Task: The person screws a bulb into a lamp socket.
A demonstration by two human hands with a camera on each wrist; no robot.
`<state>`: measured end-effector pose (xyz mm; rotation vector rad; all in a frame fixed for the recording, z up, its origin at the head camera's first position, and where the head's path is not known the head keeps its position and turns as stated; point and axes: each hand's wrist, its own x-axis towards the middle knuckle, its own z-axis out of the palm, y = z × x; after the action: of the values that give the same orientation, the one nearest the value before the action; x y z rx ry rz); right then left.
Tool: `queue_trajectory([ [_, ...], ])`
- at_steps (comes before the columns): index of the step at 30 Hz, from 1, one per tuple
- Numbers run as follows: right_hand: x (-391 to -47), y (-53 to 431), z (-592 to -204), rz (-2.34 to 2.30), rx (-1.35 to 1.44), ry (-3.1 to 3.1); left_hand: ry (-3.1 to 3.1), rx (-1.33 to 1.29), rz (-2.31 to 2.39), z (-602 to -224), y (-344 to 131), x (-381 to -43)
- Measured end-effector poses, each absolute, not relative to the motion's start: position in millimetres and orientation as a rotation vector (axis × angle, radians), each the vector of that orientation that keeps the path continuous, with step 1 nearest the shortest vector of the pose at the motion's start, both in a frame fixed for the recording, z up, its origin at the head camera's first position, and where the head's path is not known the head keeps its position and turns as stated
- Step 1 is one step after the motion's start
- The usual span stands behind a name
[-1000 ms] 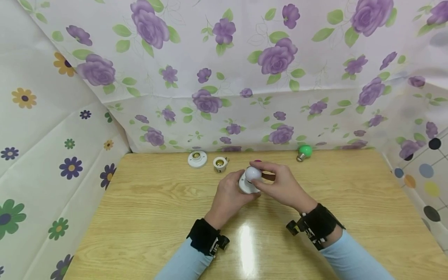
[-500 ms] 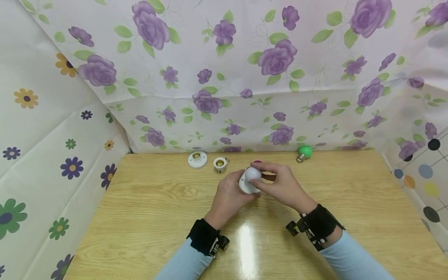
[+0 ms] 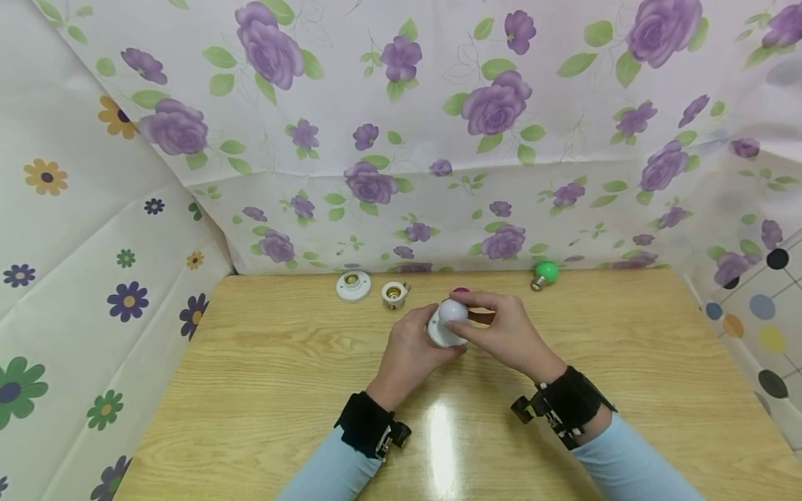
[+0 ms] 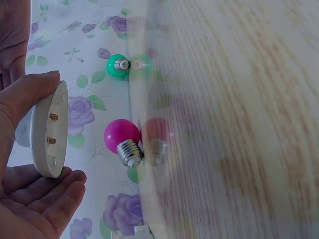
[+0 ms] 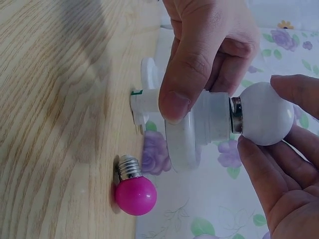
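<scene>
My left hand [image 3: 413, 348] grips a round white lamp holder [image 5: 182, 139] by its rim, held above the table; in the left wrist view its hollow underside shows two brass screws. A white light bulb [image 5: 266, 113] sits at the mouth of that holder, with a strip of its metal base visible between them. Thumb and fingers of my right hand [image 3: 510, 334] pinch the bulb's globe. Beyond the hands a magenta bulb [image 5: 135, 195] lies on the table, mostly hidden in the head view.
Along the table's back edge stand a round white lamp holder [image 3: 354, 285] and a smaller white socket [image 3: 394, 295]. A green bulb [image 3: 545, 273] lies at the back right. Flowered cloth [image 3: 401, 139] hangs behind the wooden table [image 3: 263, 390].
Both hands keep their places on the lamp holder and the white bulb. Any turn of the bulb is too small to tell.
</scene>
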<state>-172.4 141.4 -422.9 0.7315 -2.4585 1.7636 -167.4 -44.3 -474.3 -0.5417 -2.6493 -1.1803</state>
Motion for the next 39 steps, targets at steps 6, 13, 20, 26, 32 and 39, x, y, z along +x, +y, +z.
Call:
queue_trajectory([
  [6,-173,140,-425,1.767,0.686,-2.411,-2.637,-0.541,-1.163,-474,-44,-167],
  [13,-168,135,-417,1.759,0.611,-2.387,-2.623,-0.539,-1.173,-474,-44,-166],
  [20,-159,134,-395,1.679,0.682,-2.406,-2.622,-0.525,-1.159,-474,-44,-165],
  [26,-159,135,-391,1.677,0.781,-2.416,-2.625,-0.532,-1.144,-474,-45,-166],
  [32,-158,135,-390,1.676,0.838,-2.456,-2.636,-0.545,-1.143,-474,-46,-166],
  [39,-157,134,-390,1.673,0.823,-2.474,-2.645,-0.541,-1.142,-473,-46,-166],
])
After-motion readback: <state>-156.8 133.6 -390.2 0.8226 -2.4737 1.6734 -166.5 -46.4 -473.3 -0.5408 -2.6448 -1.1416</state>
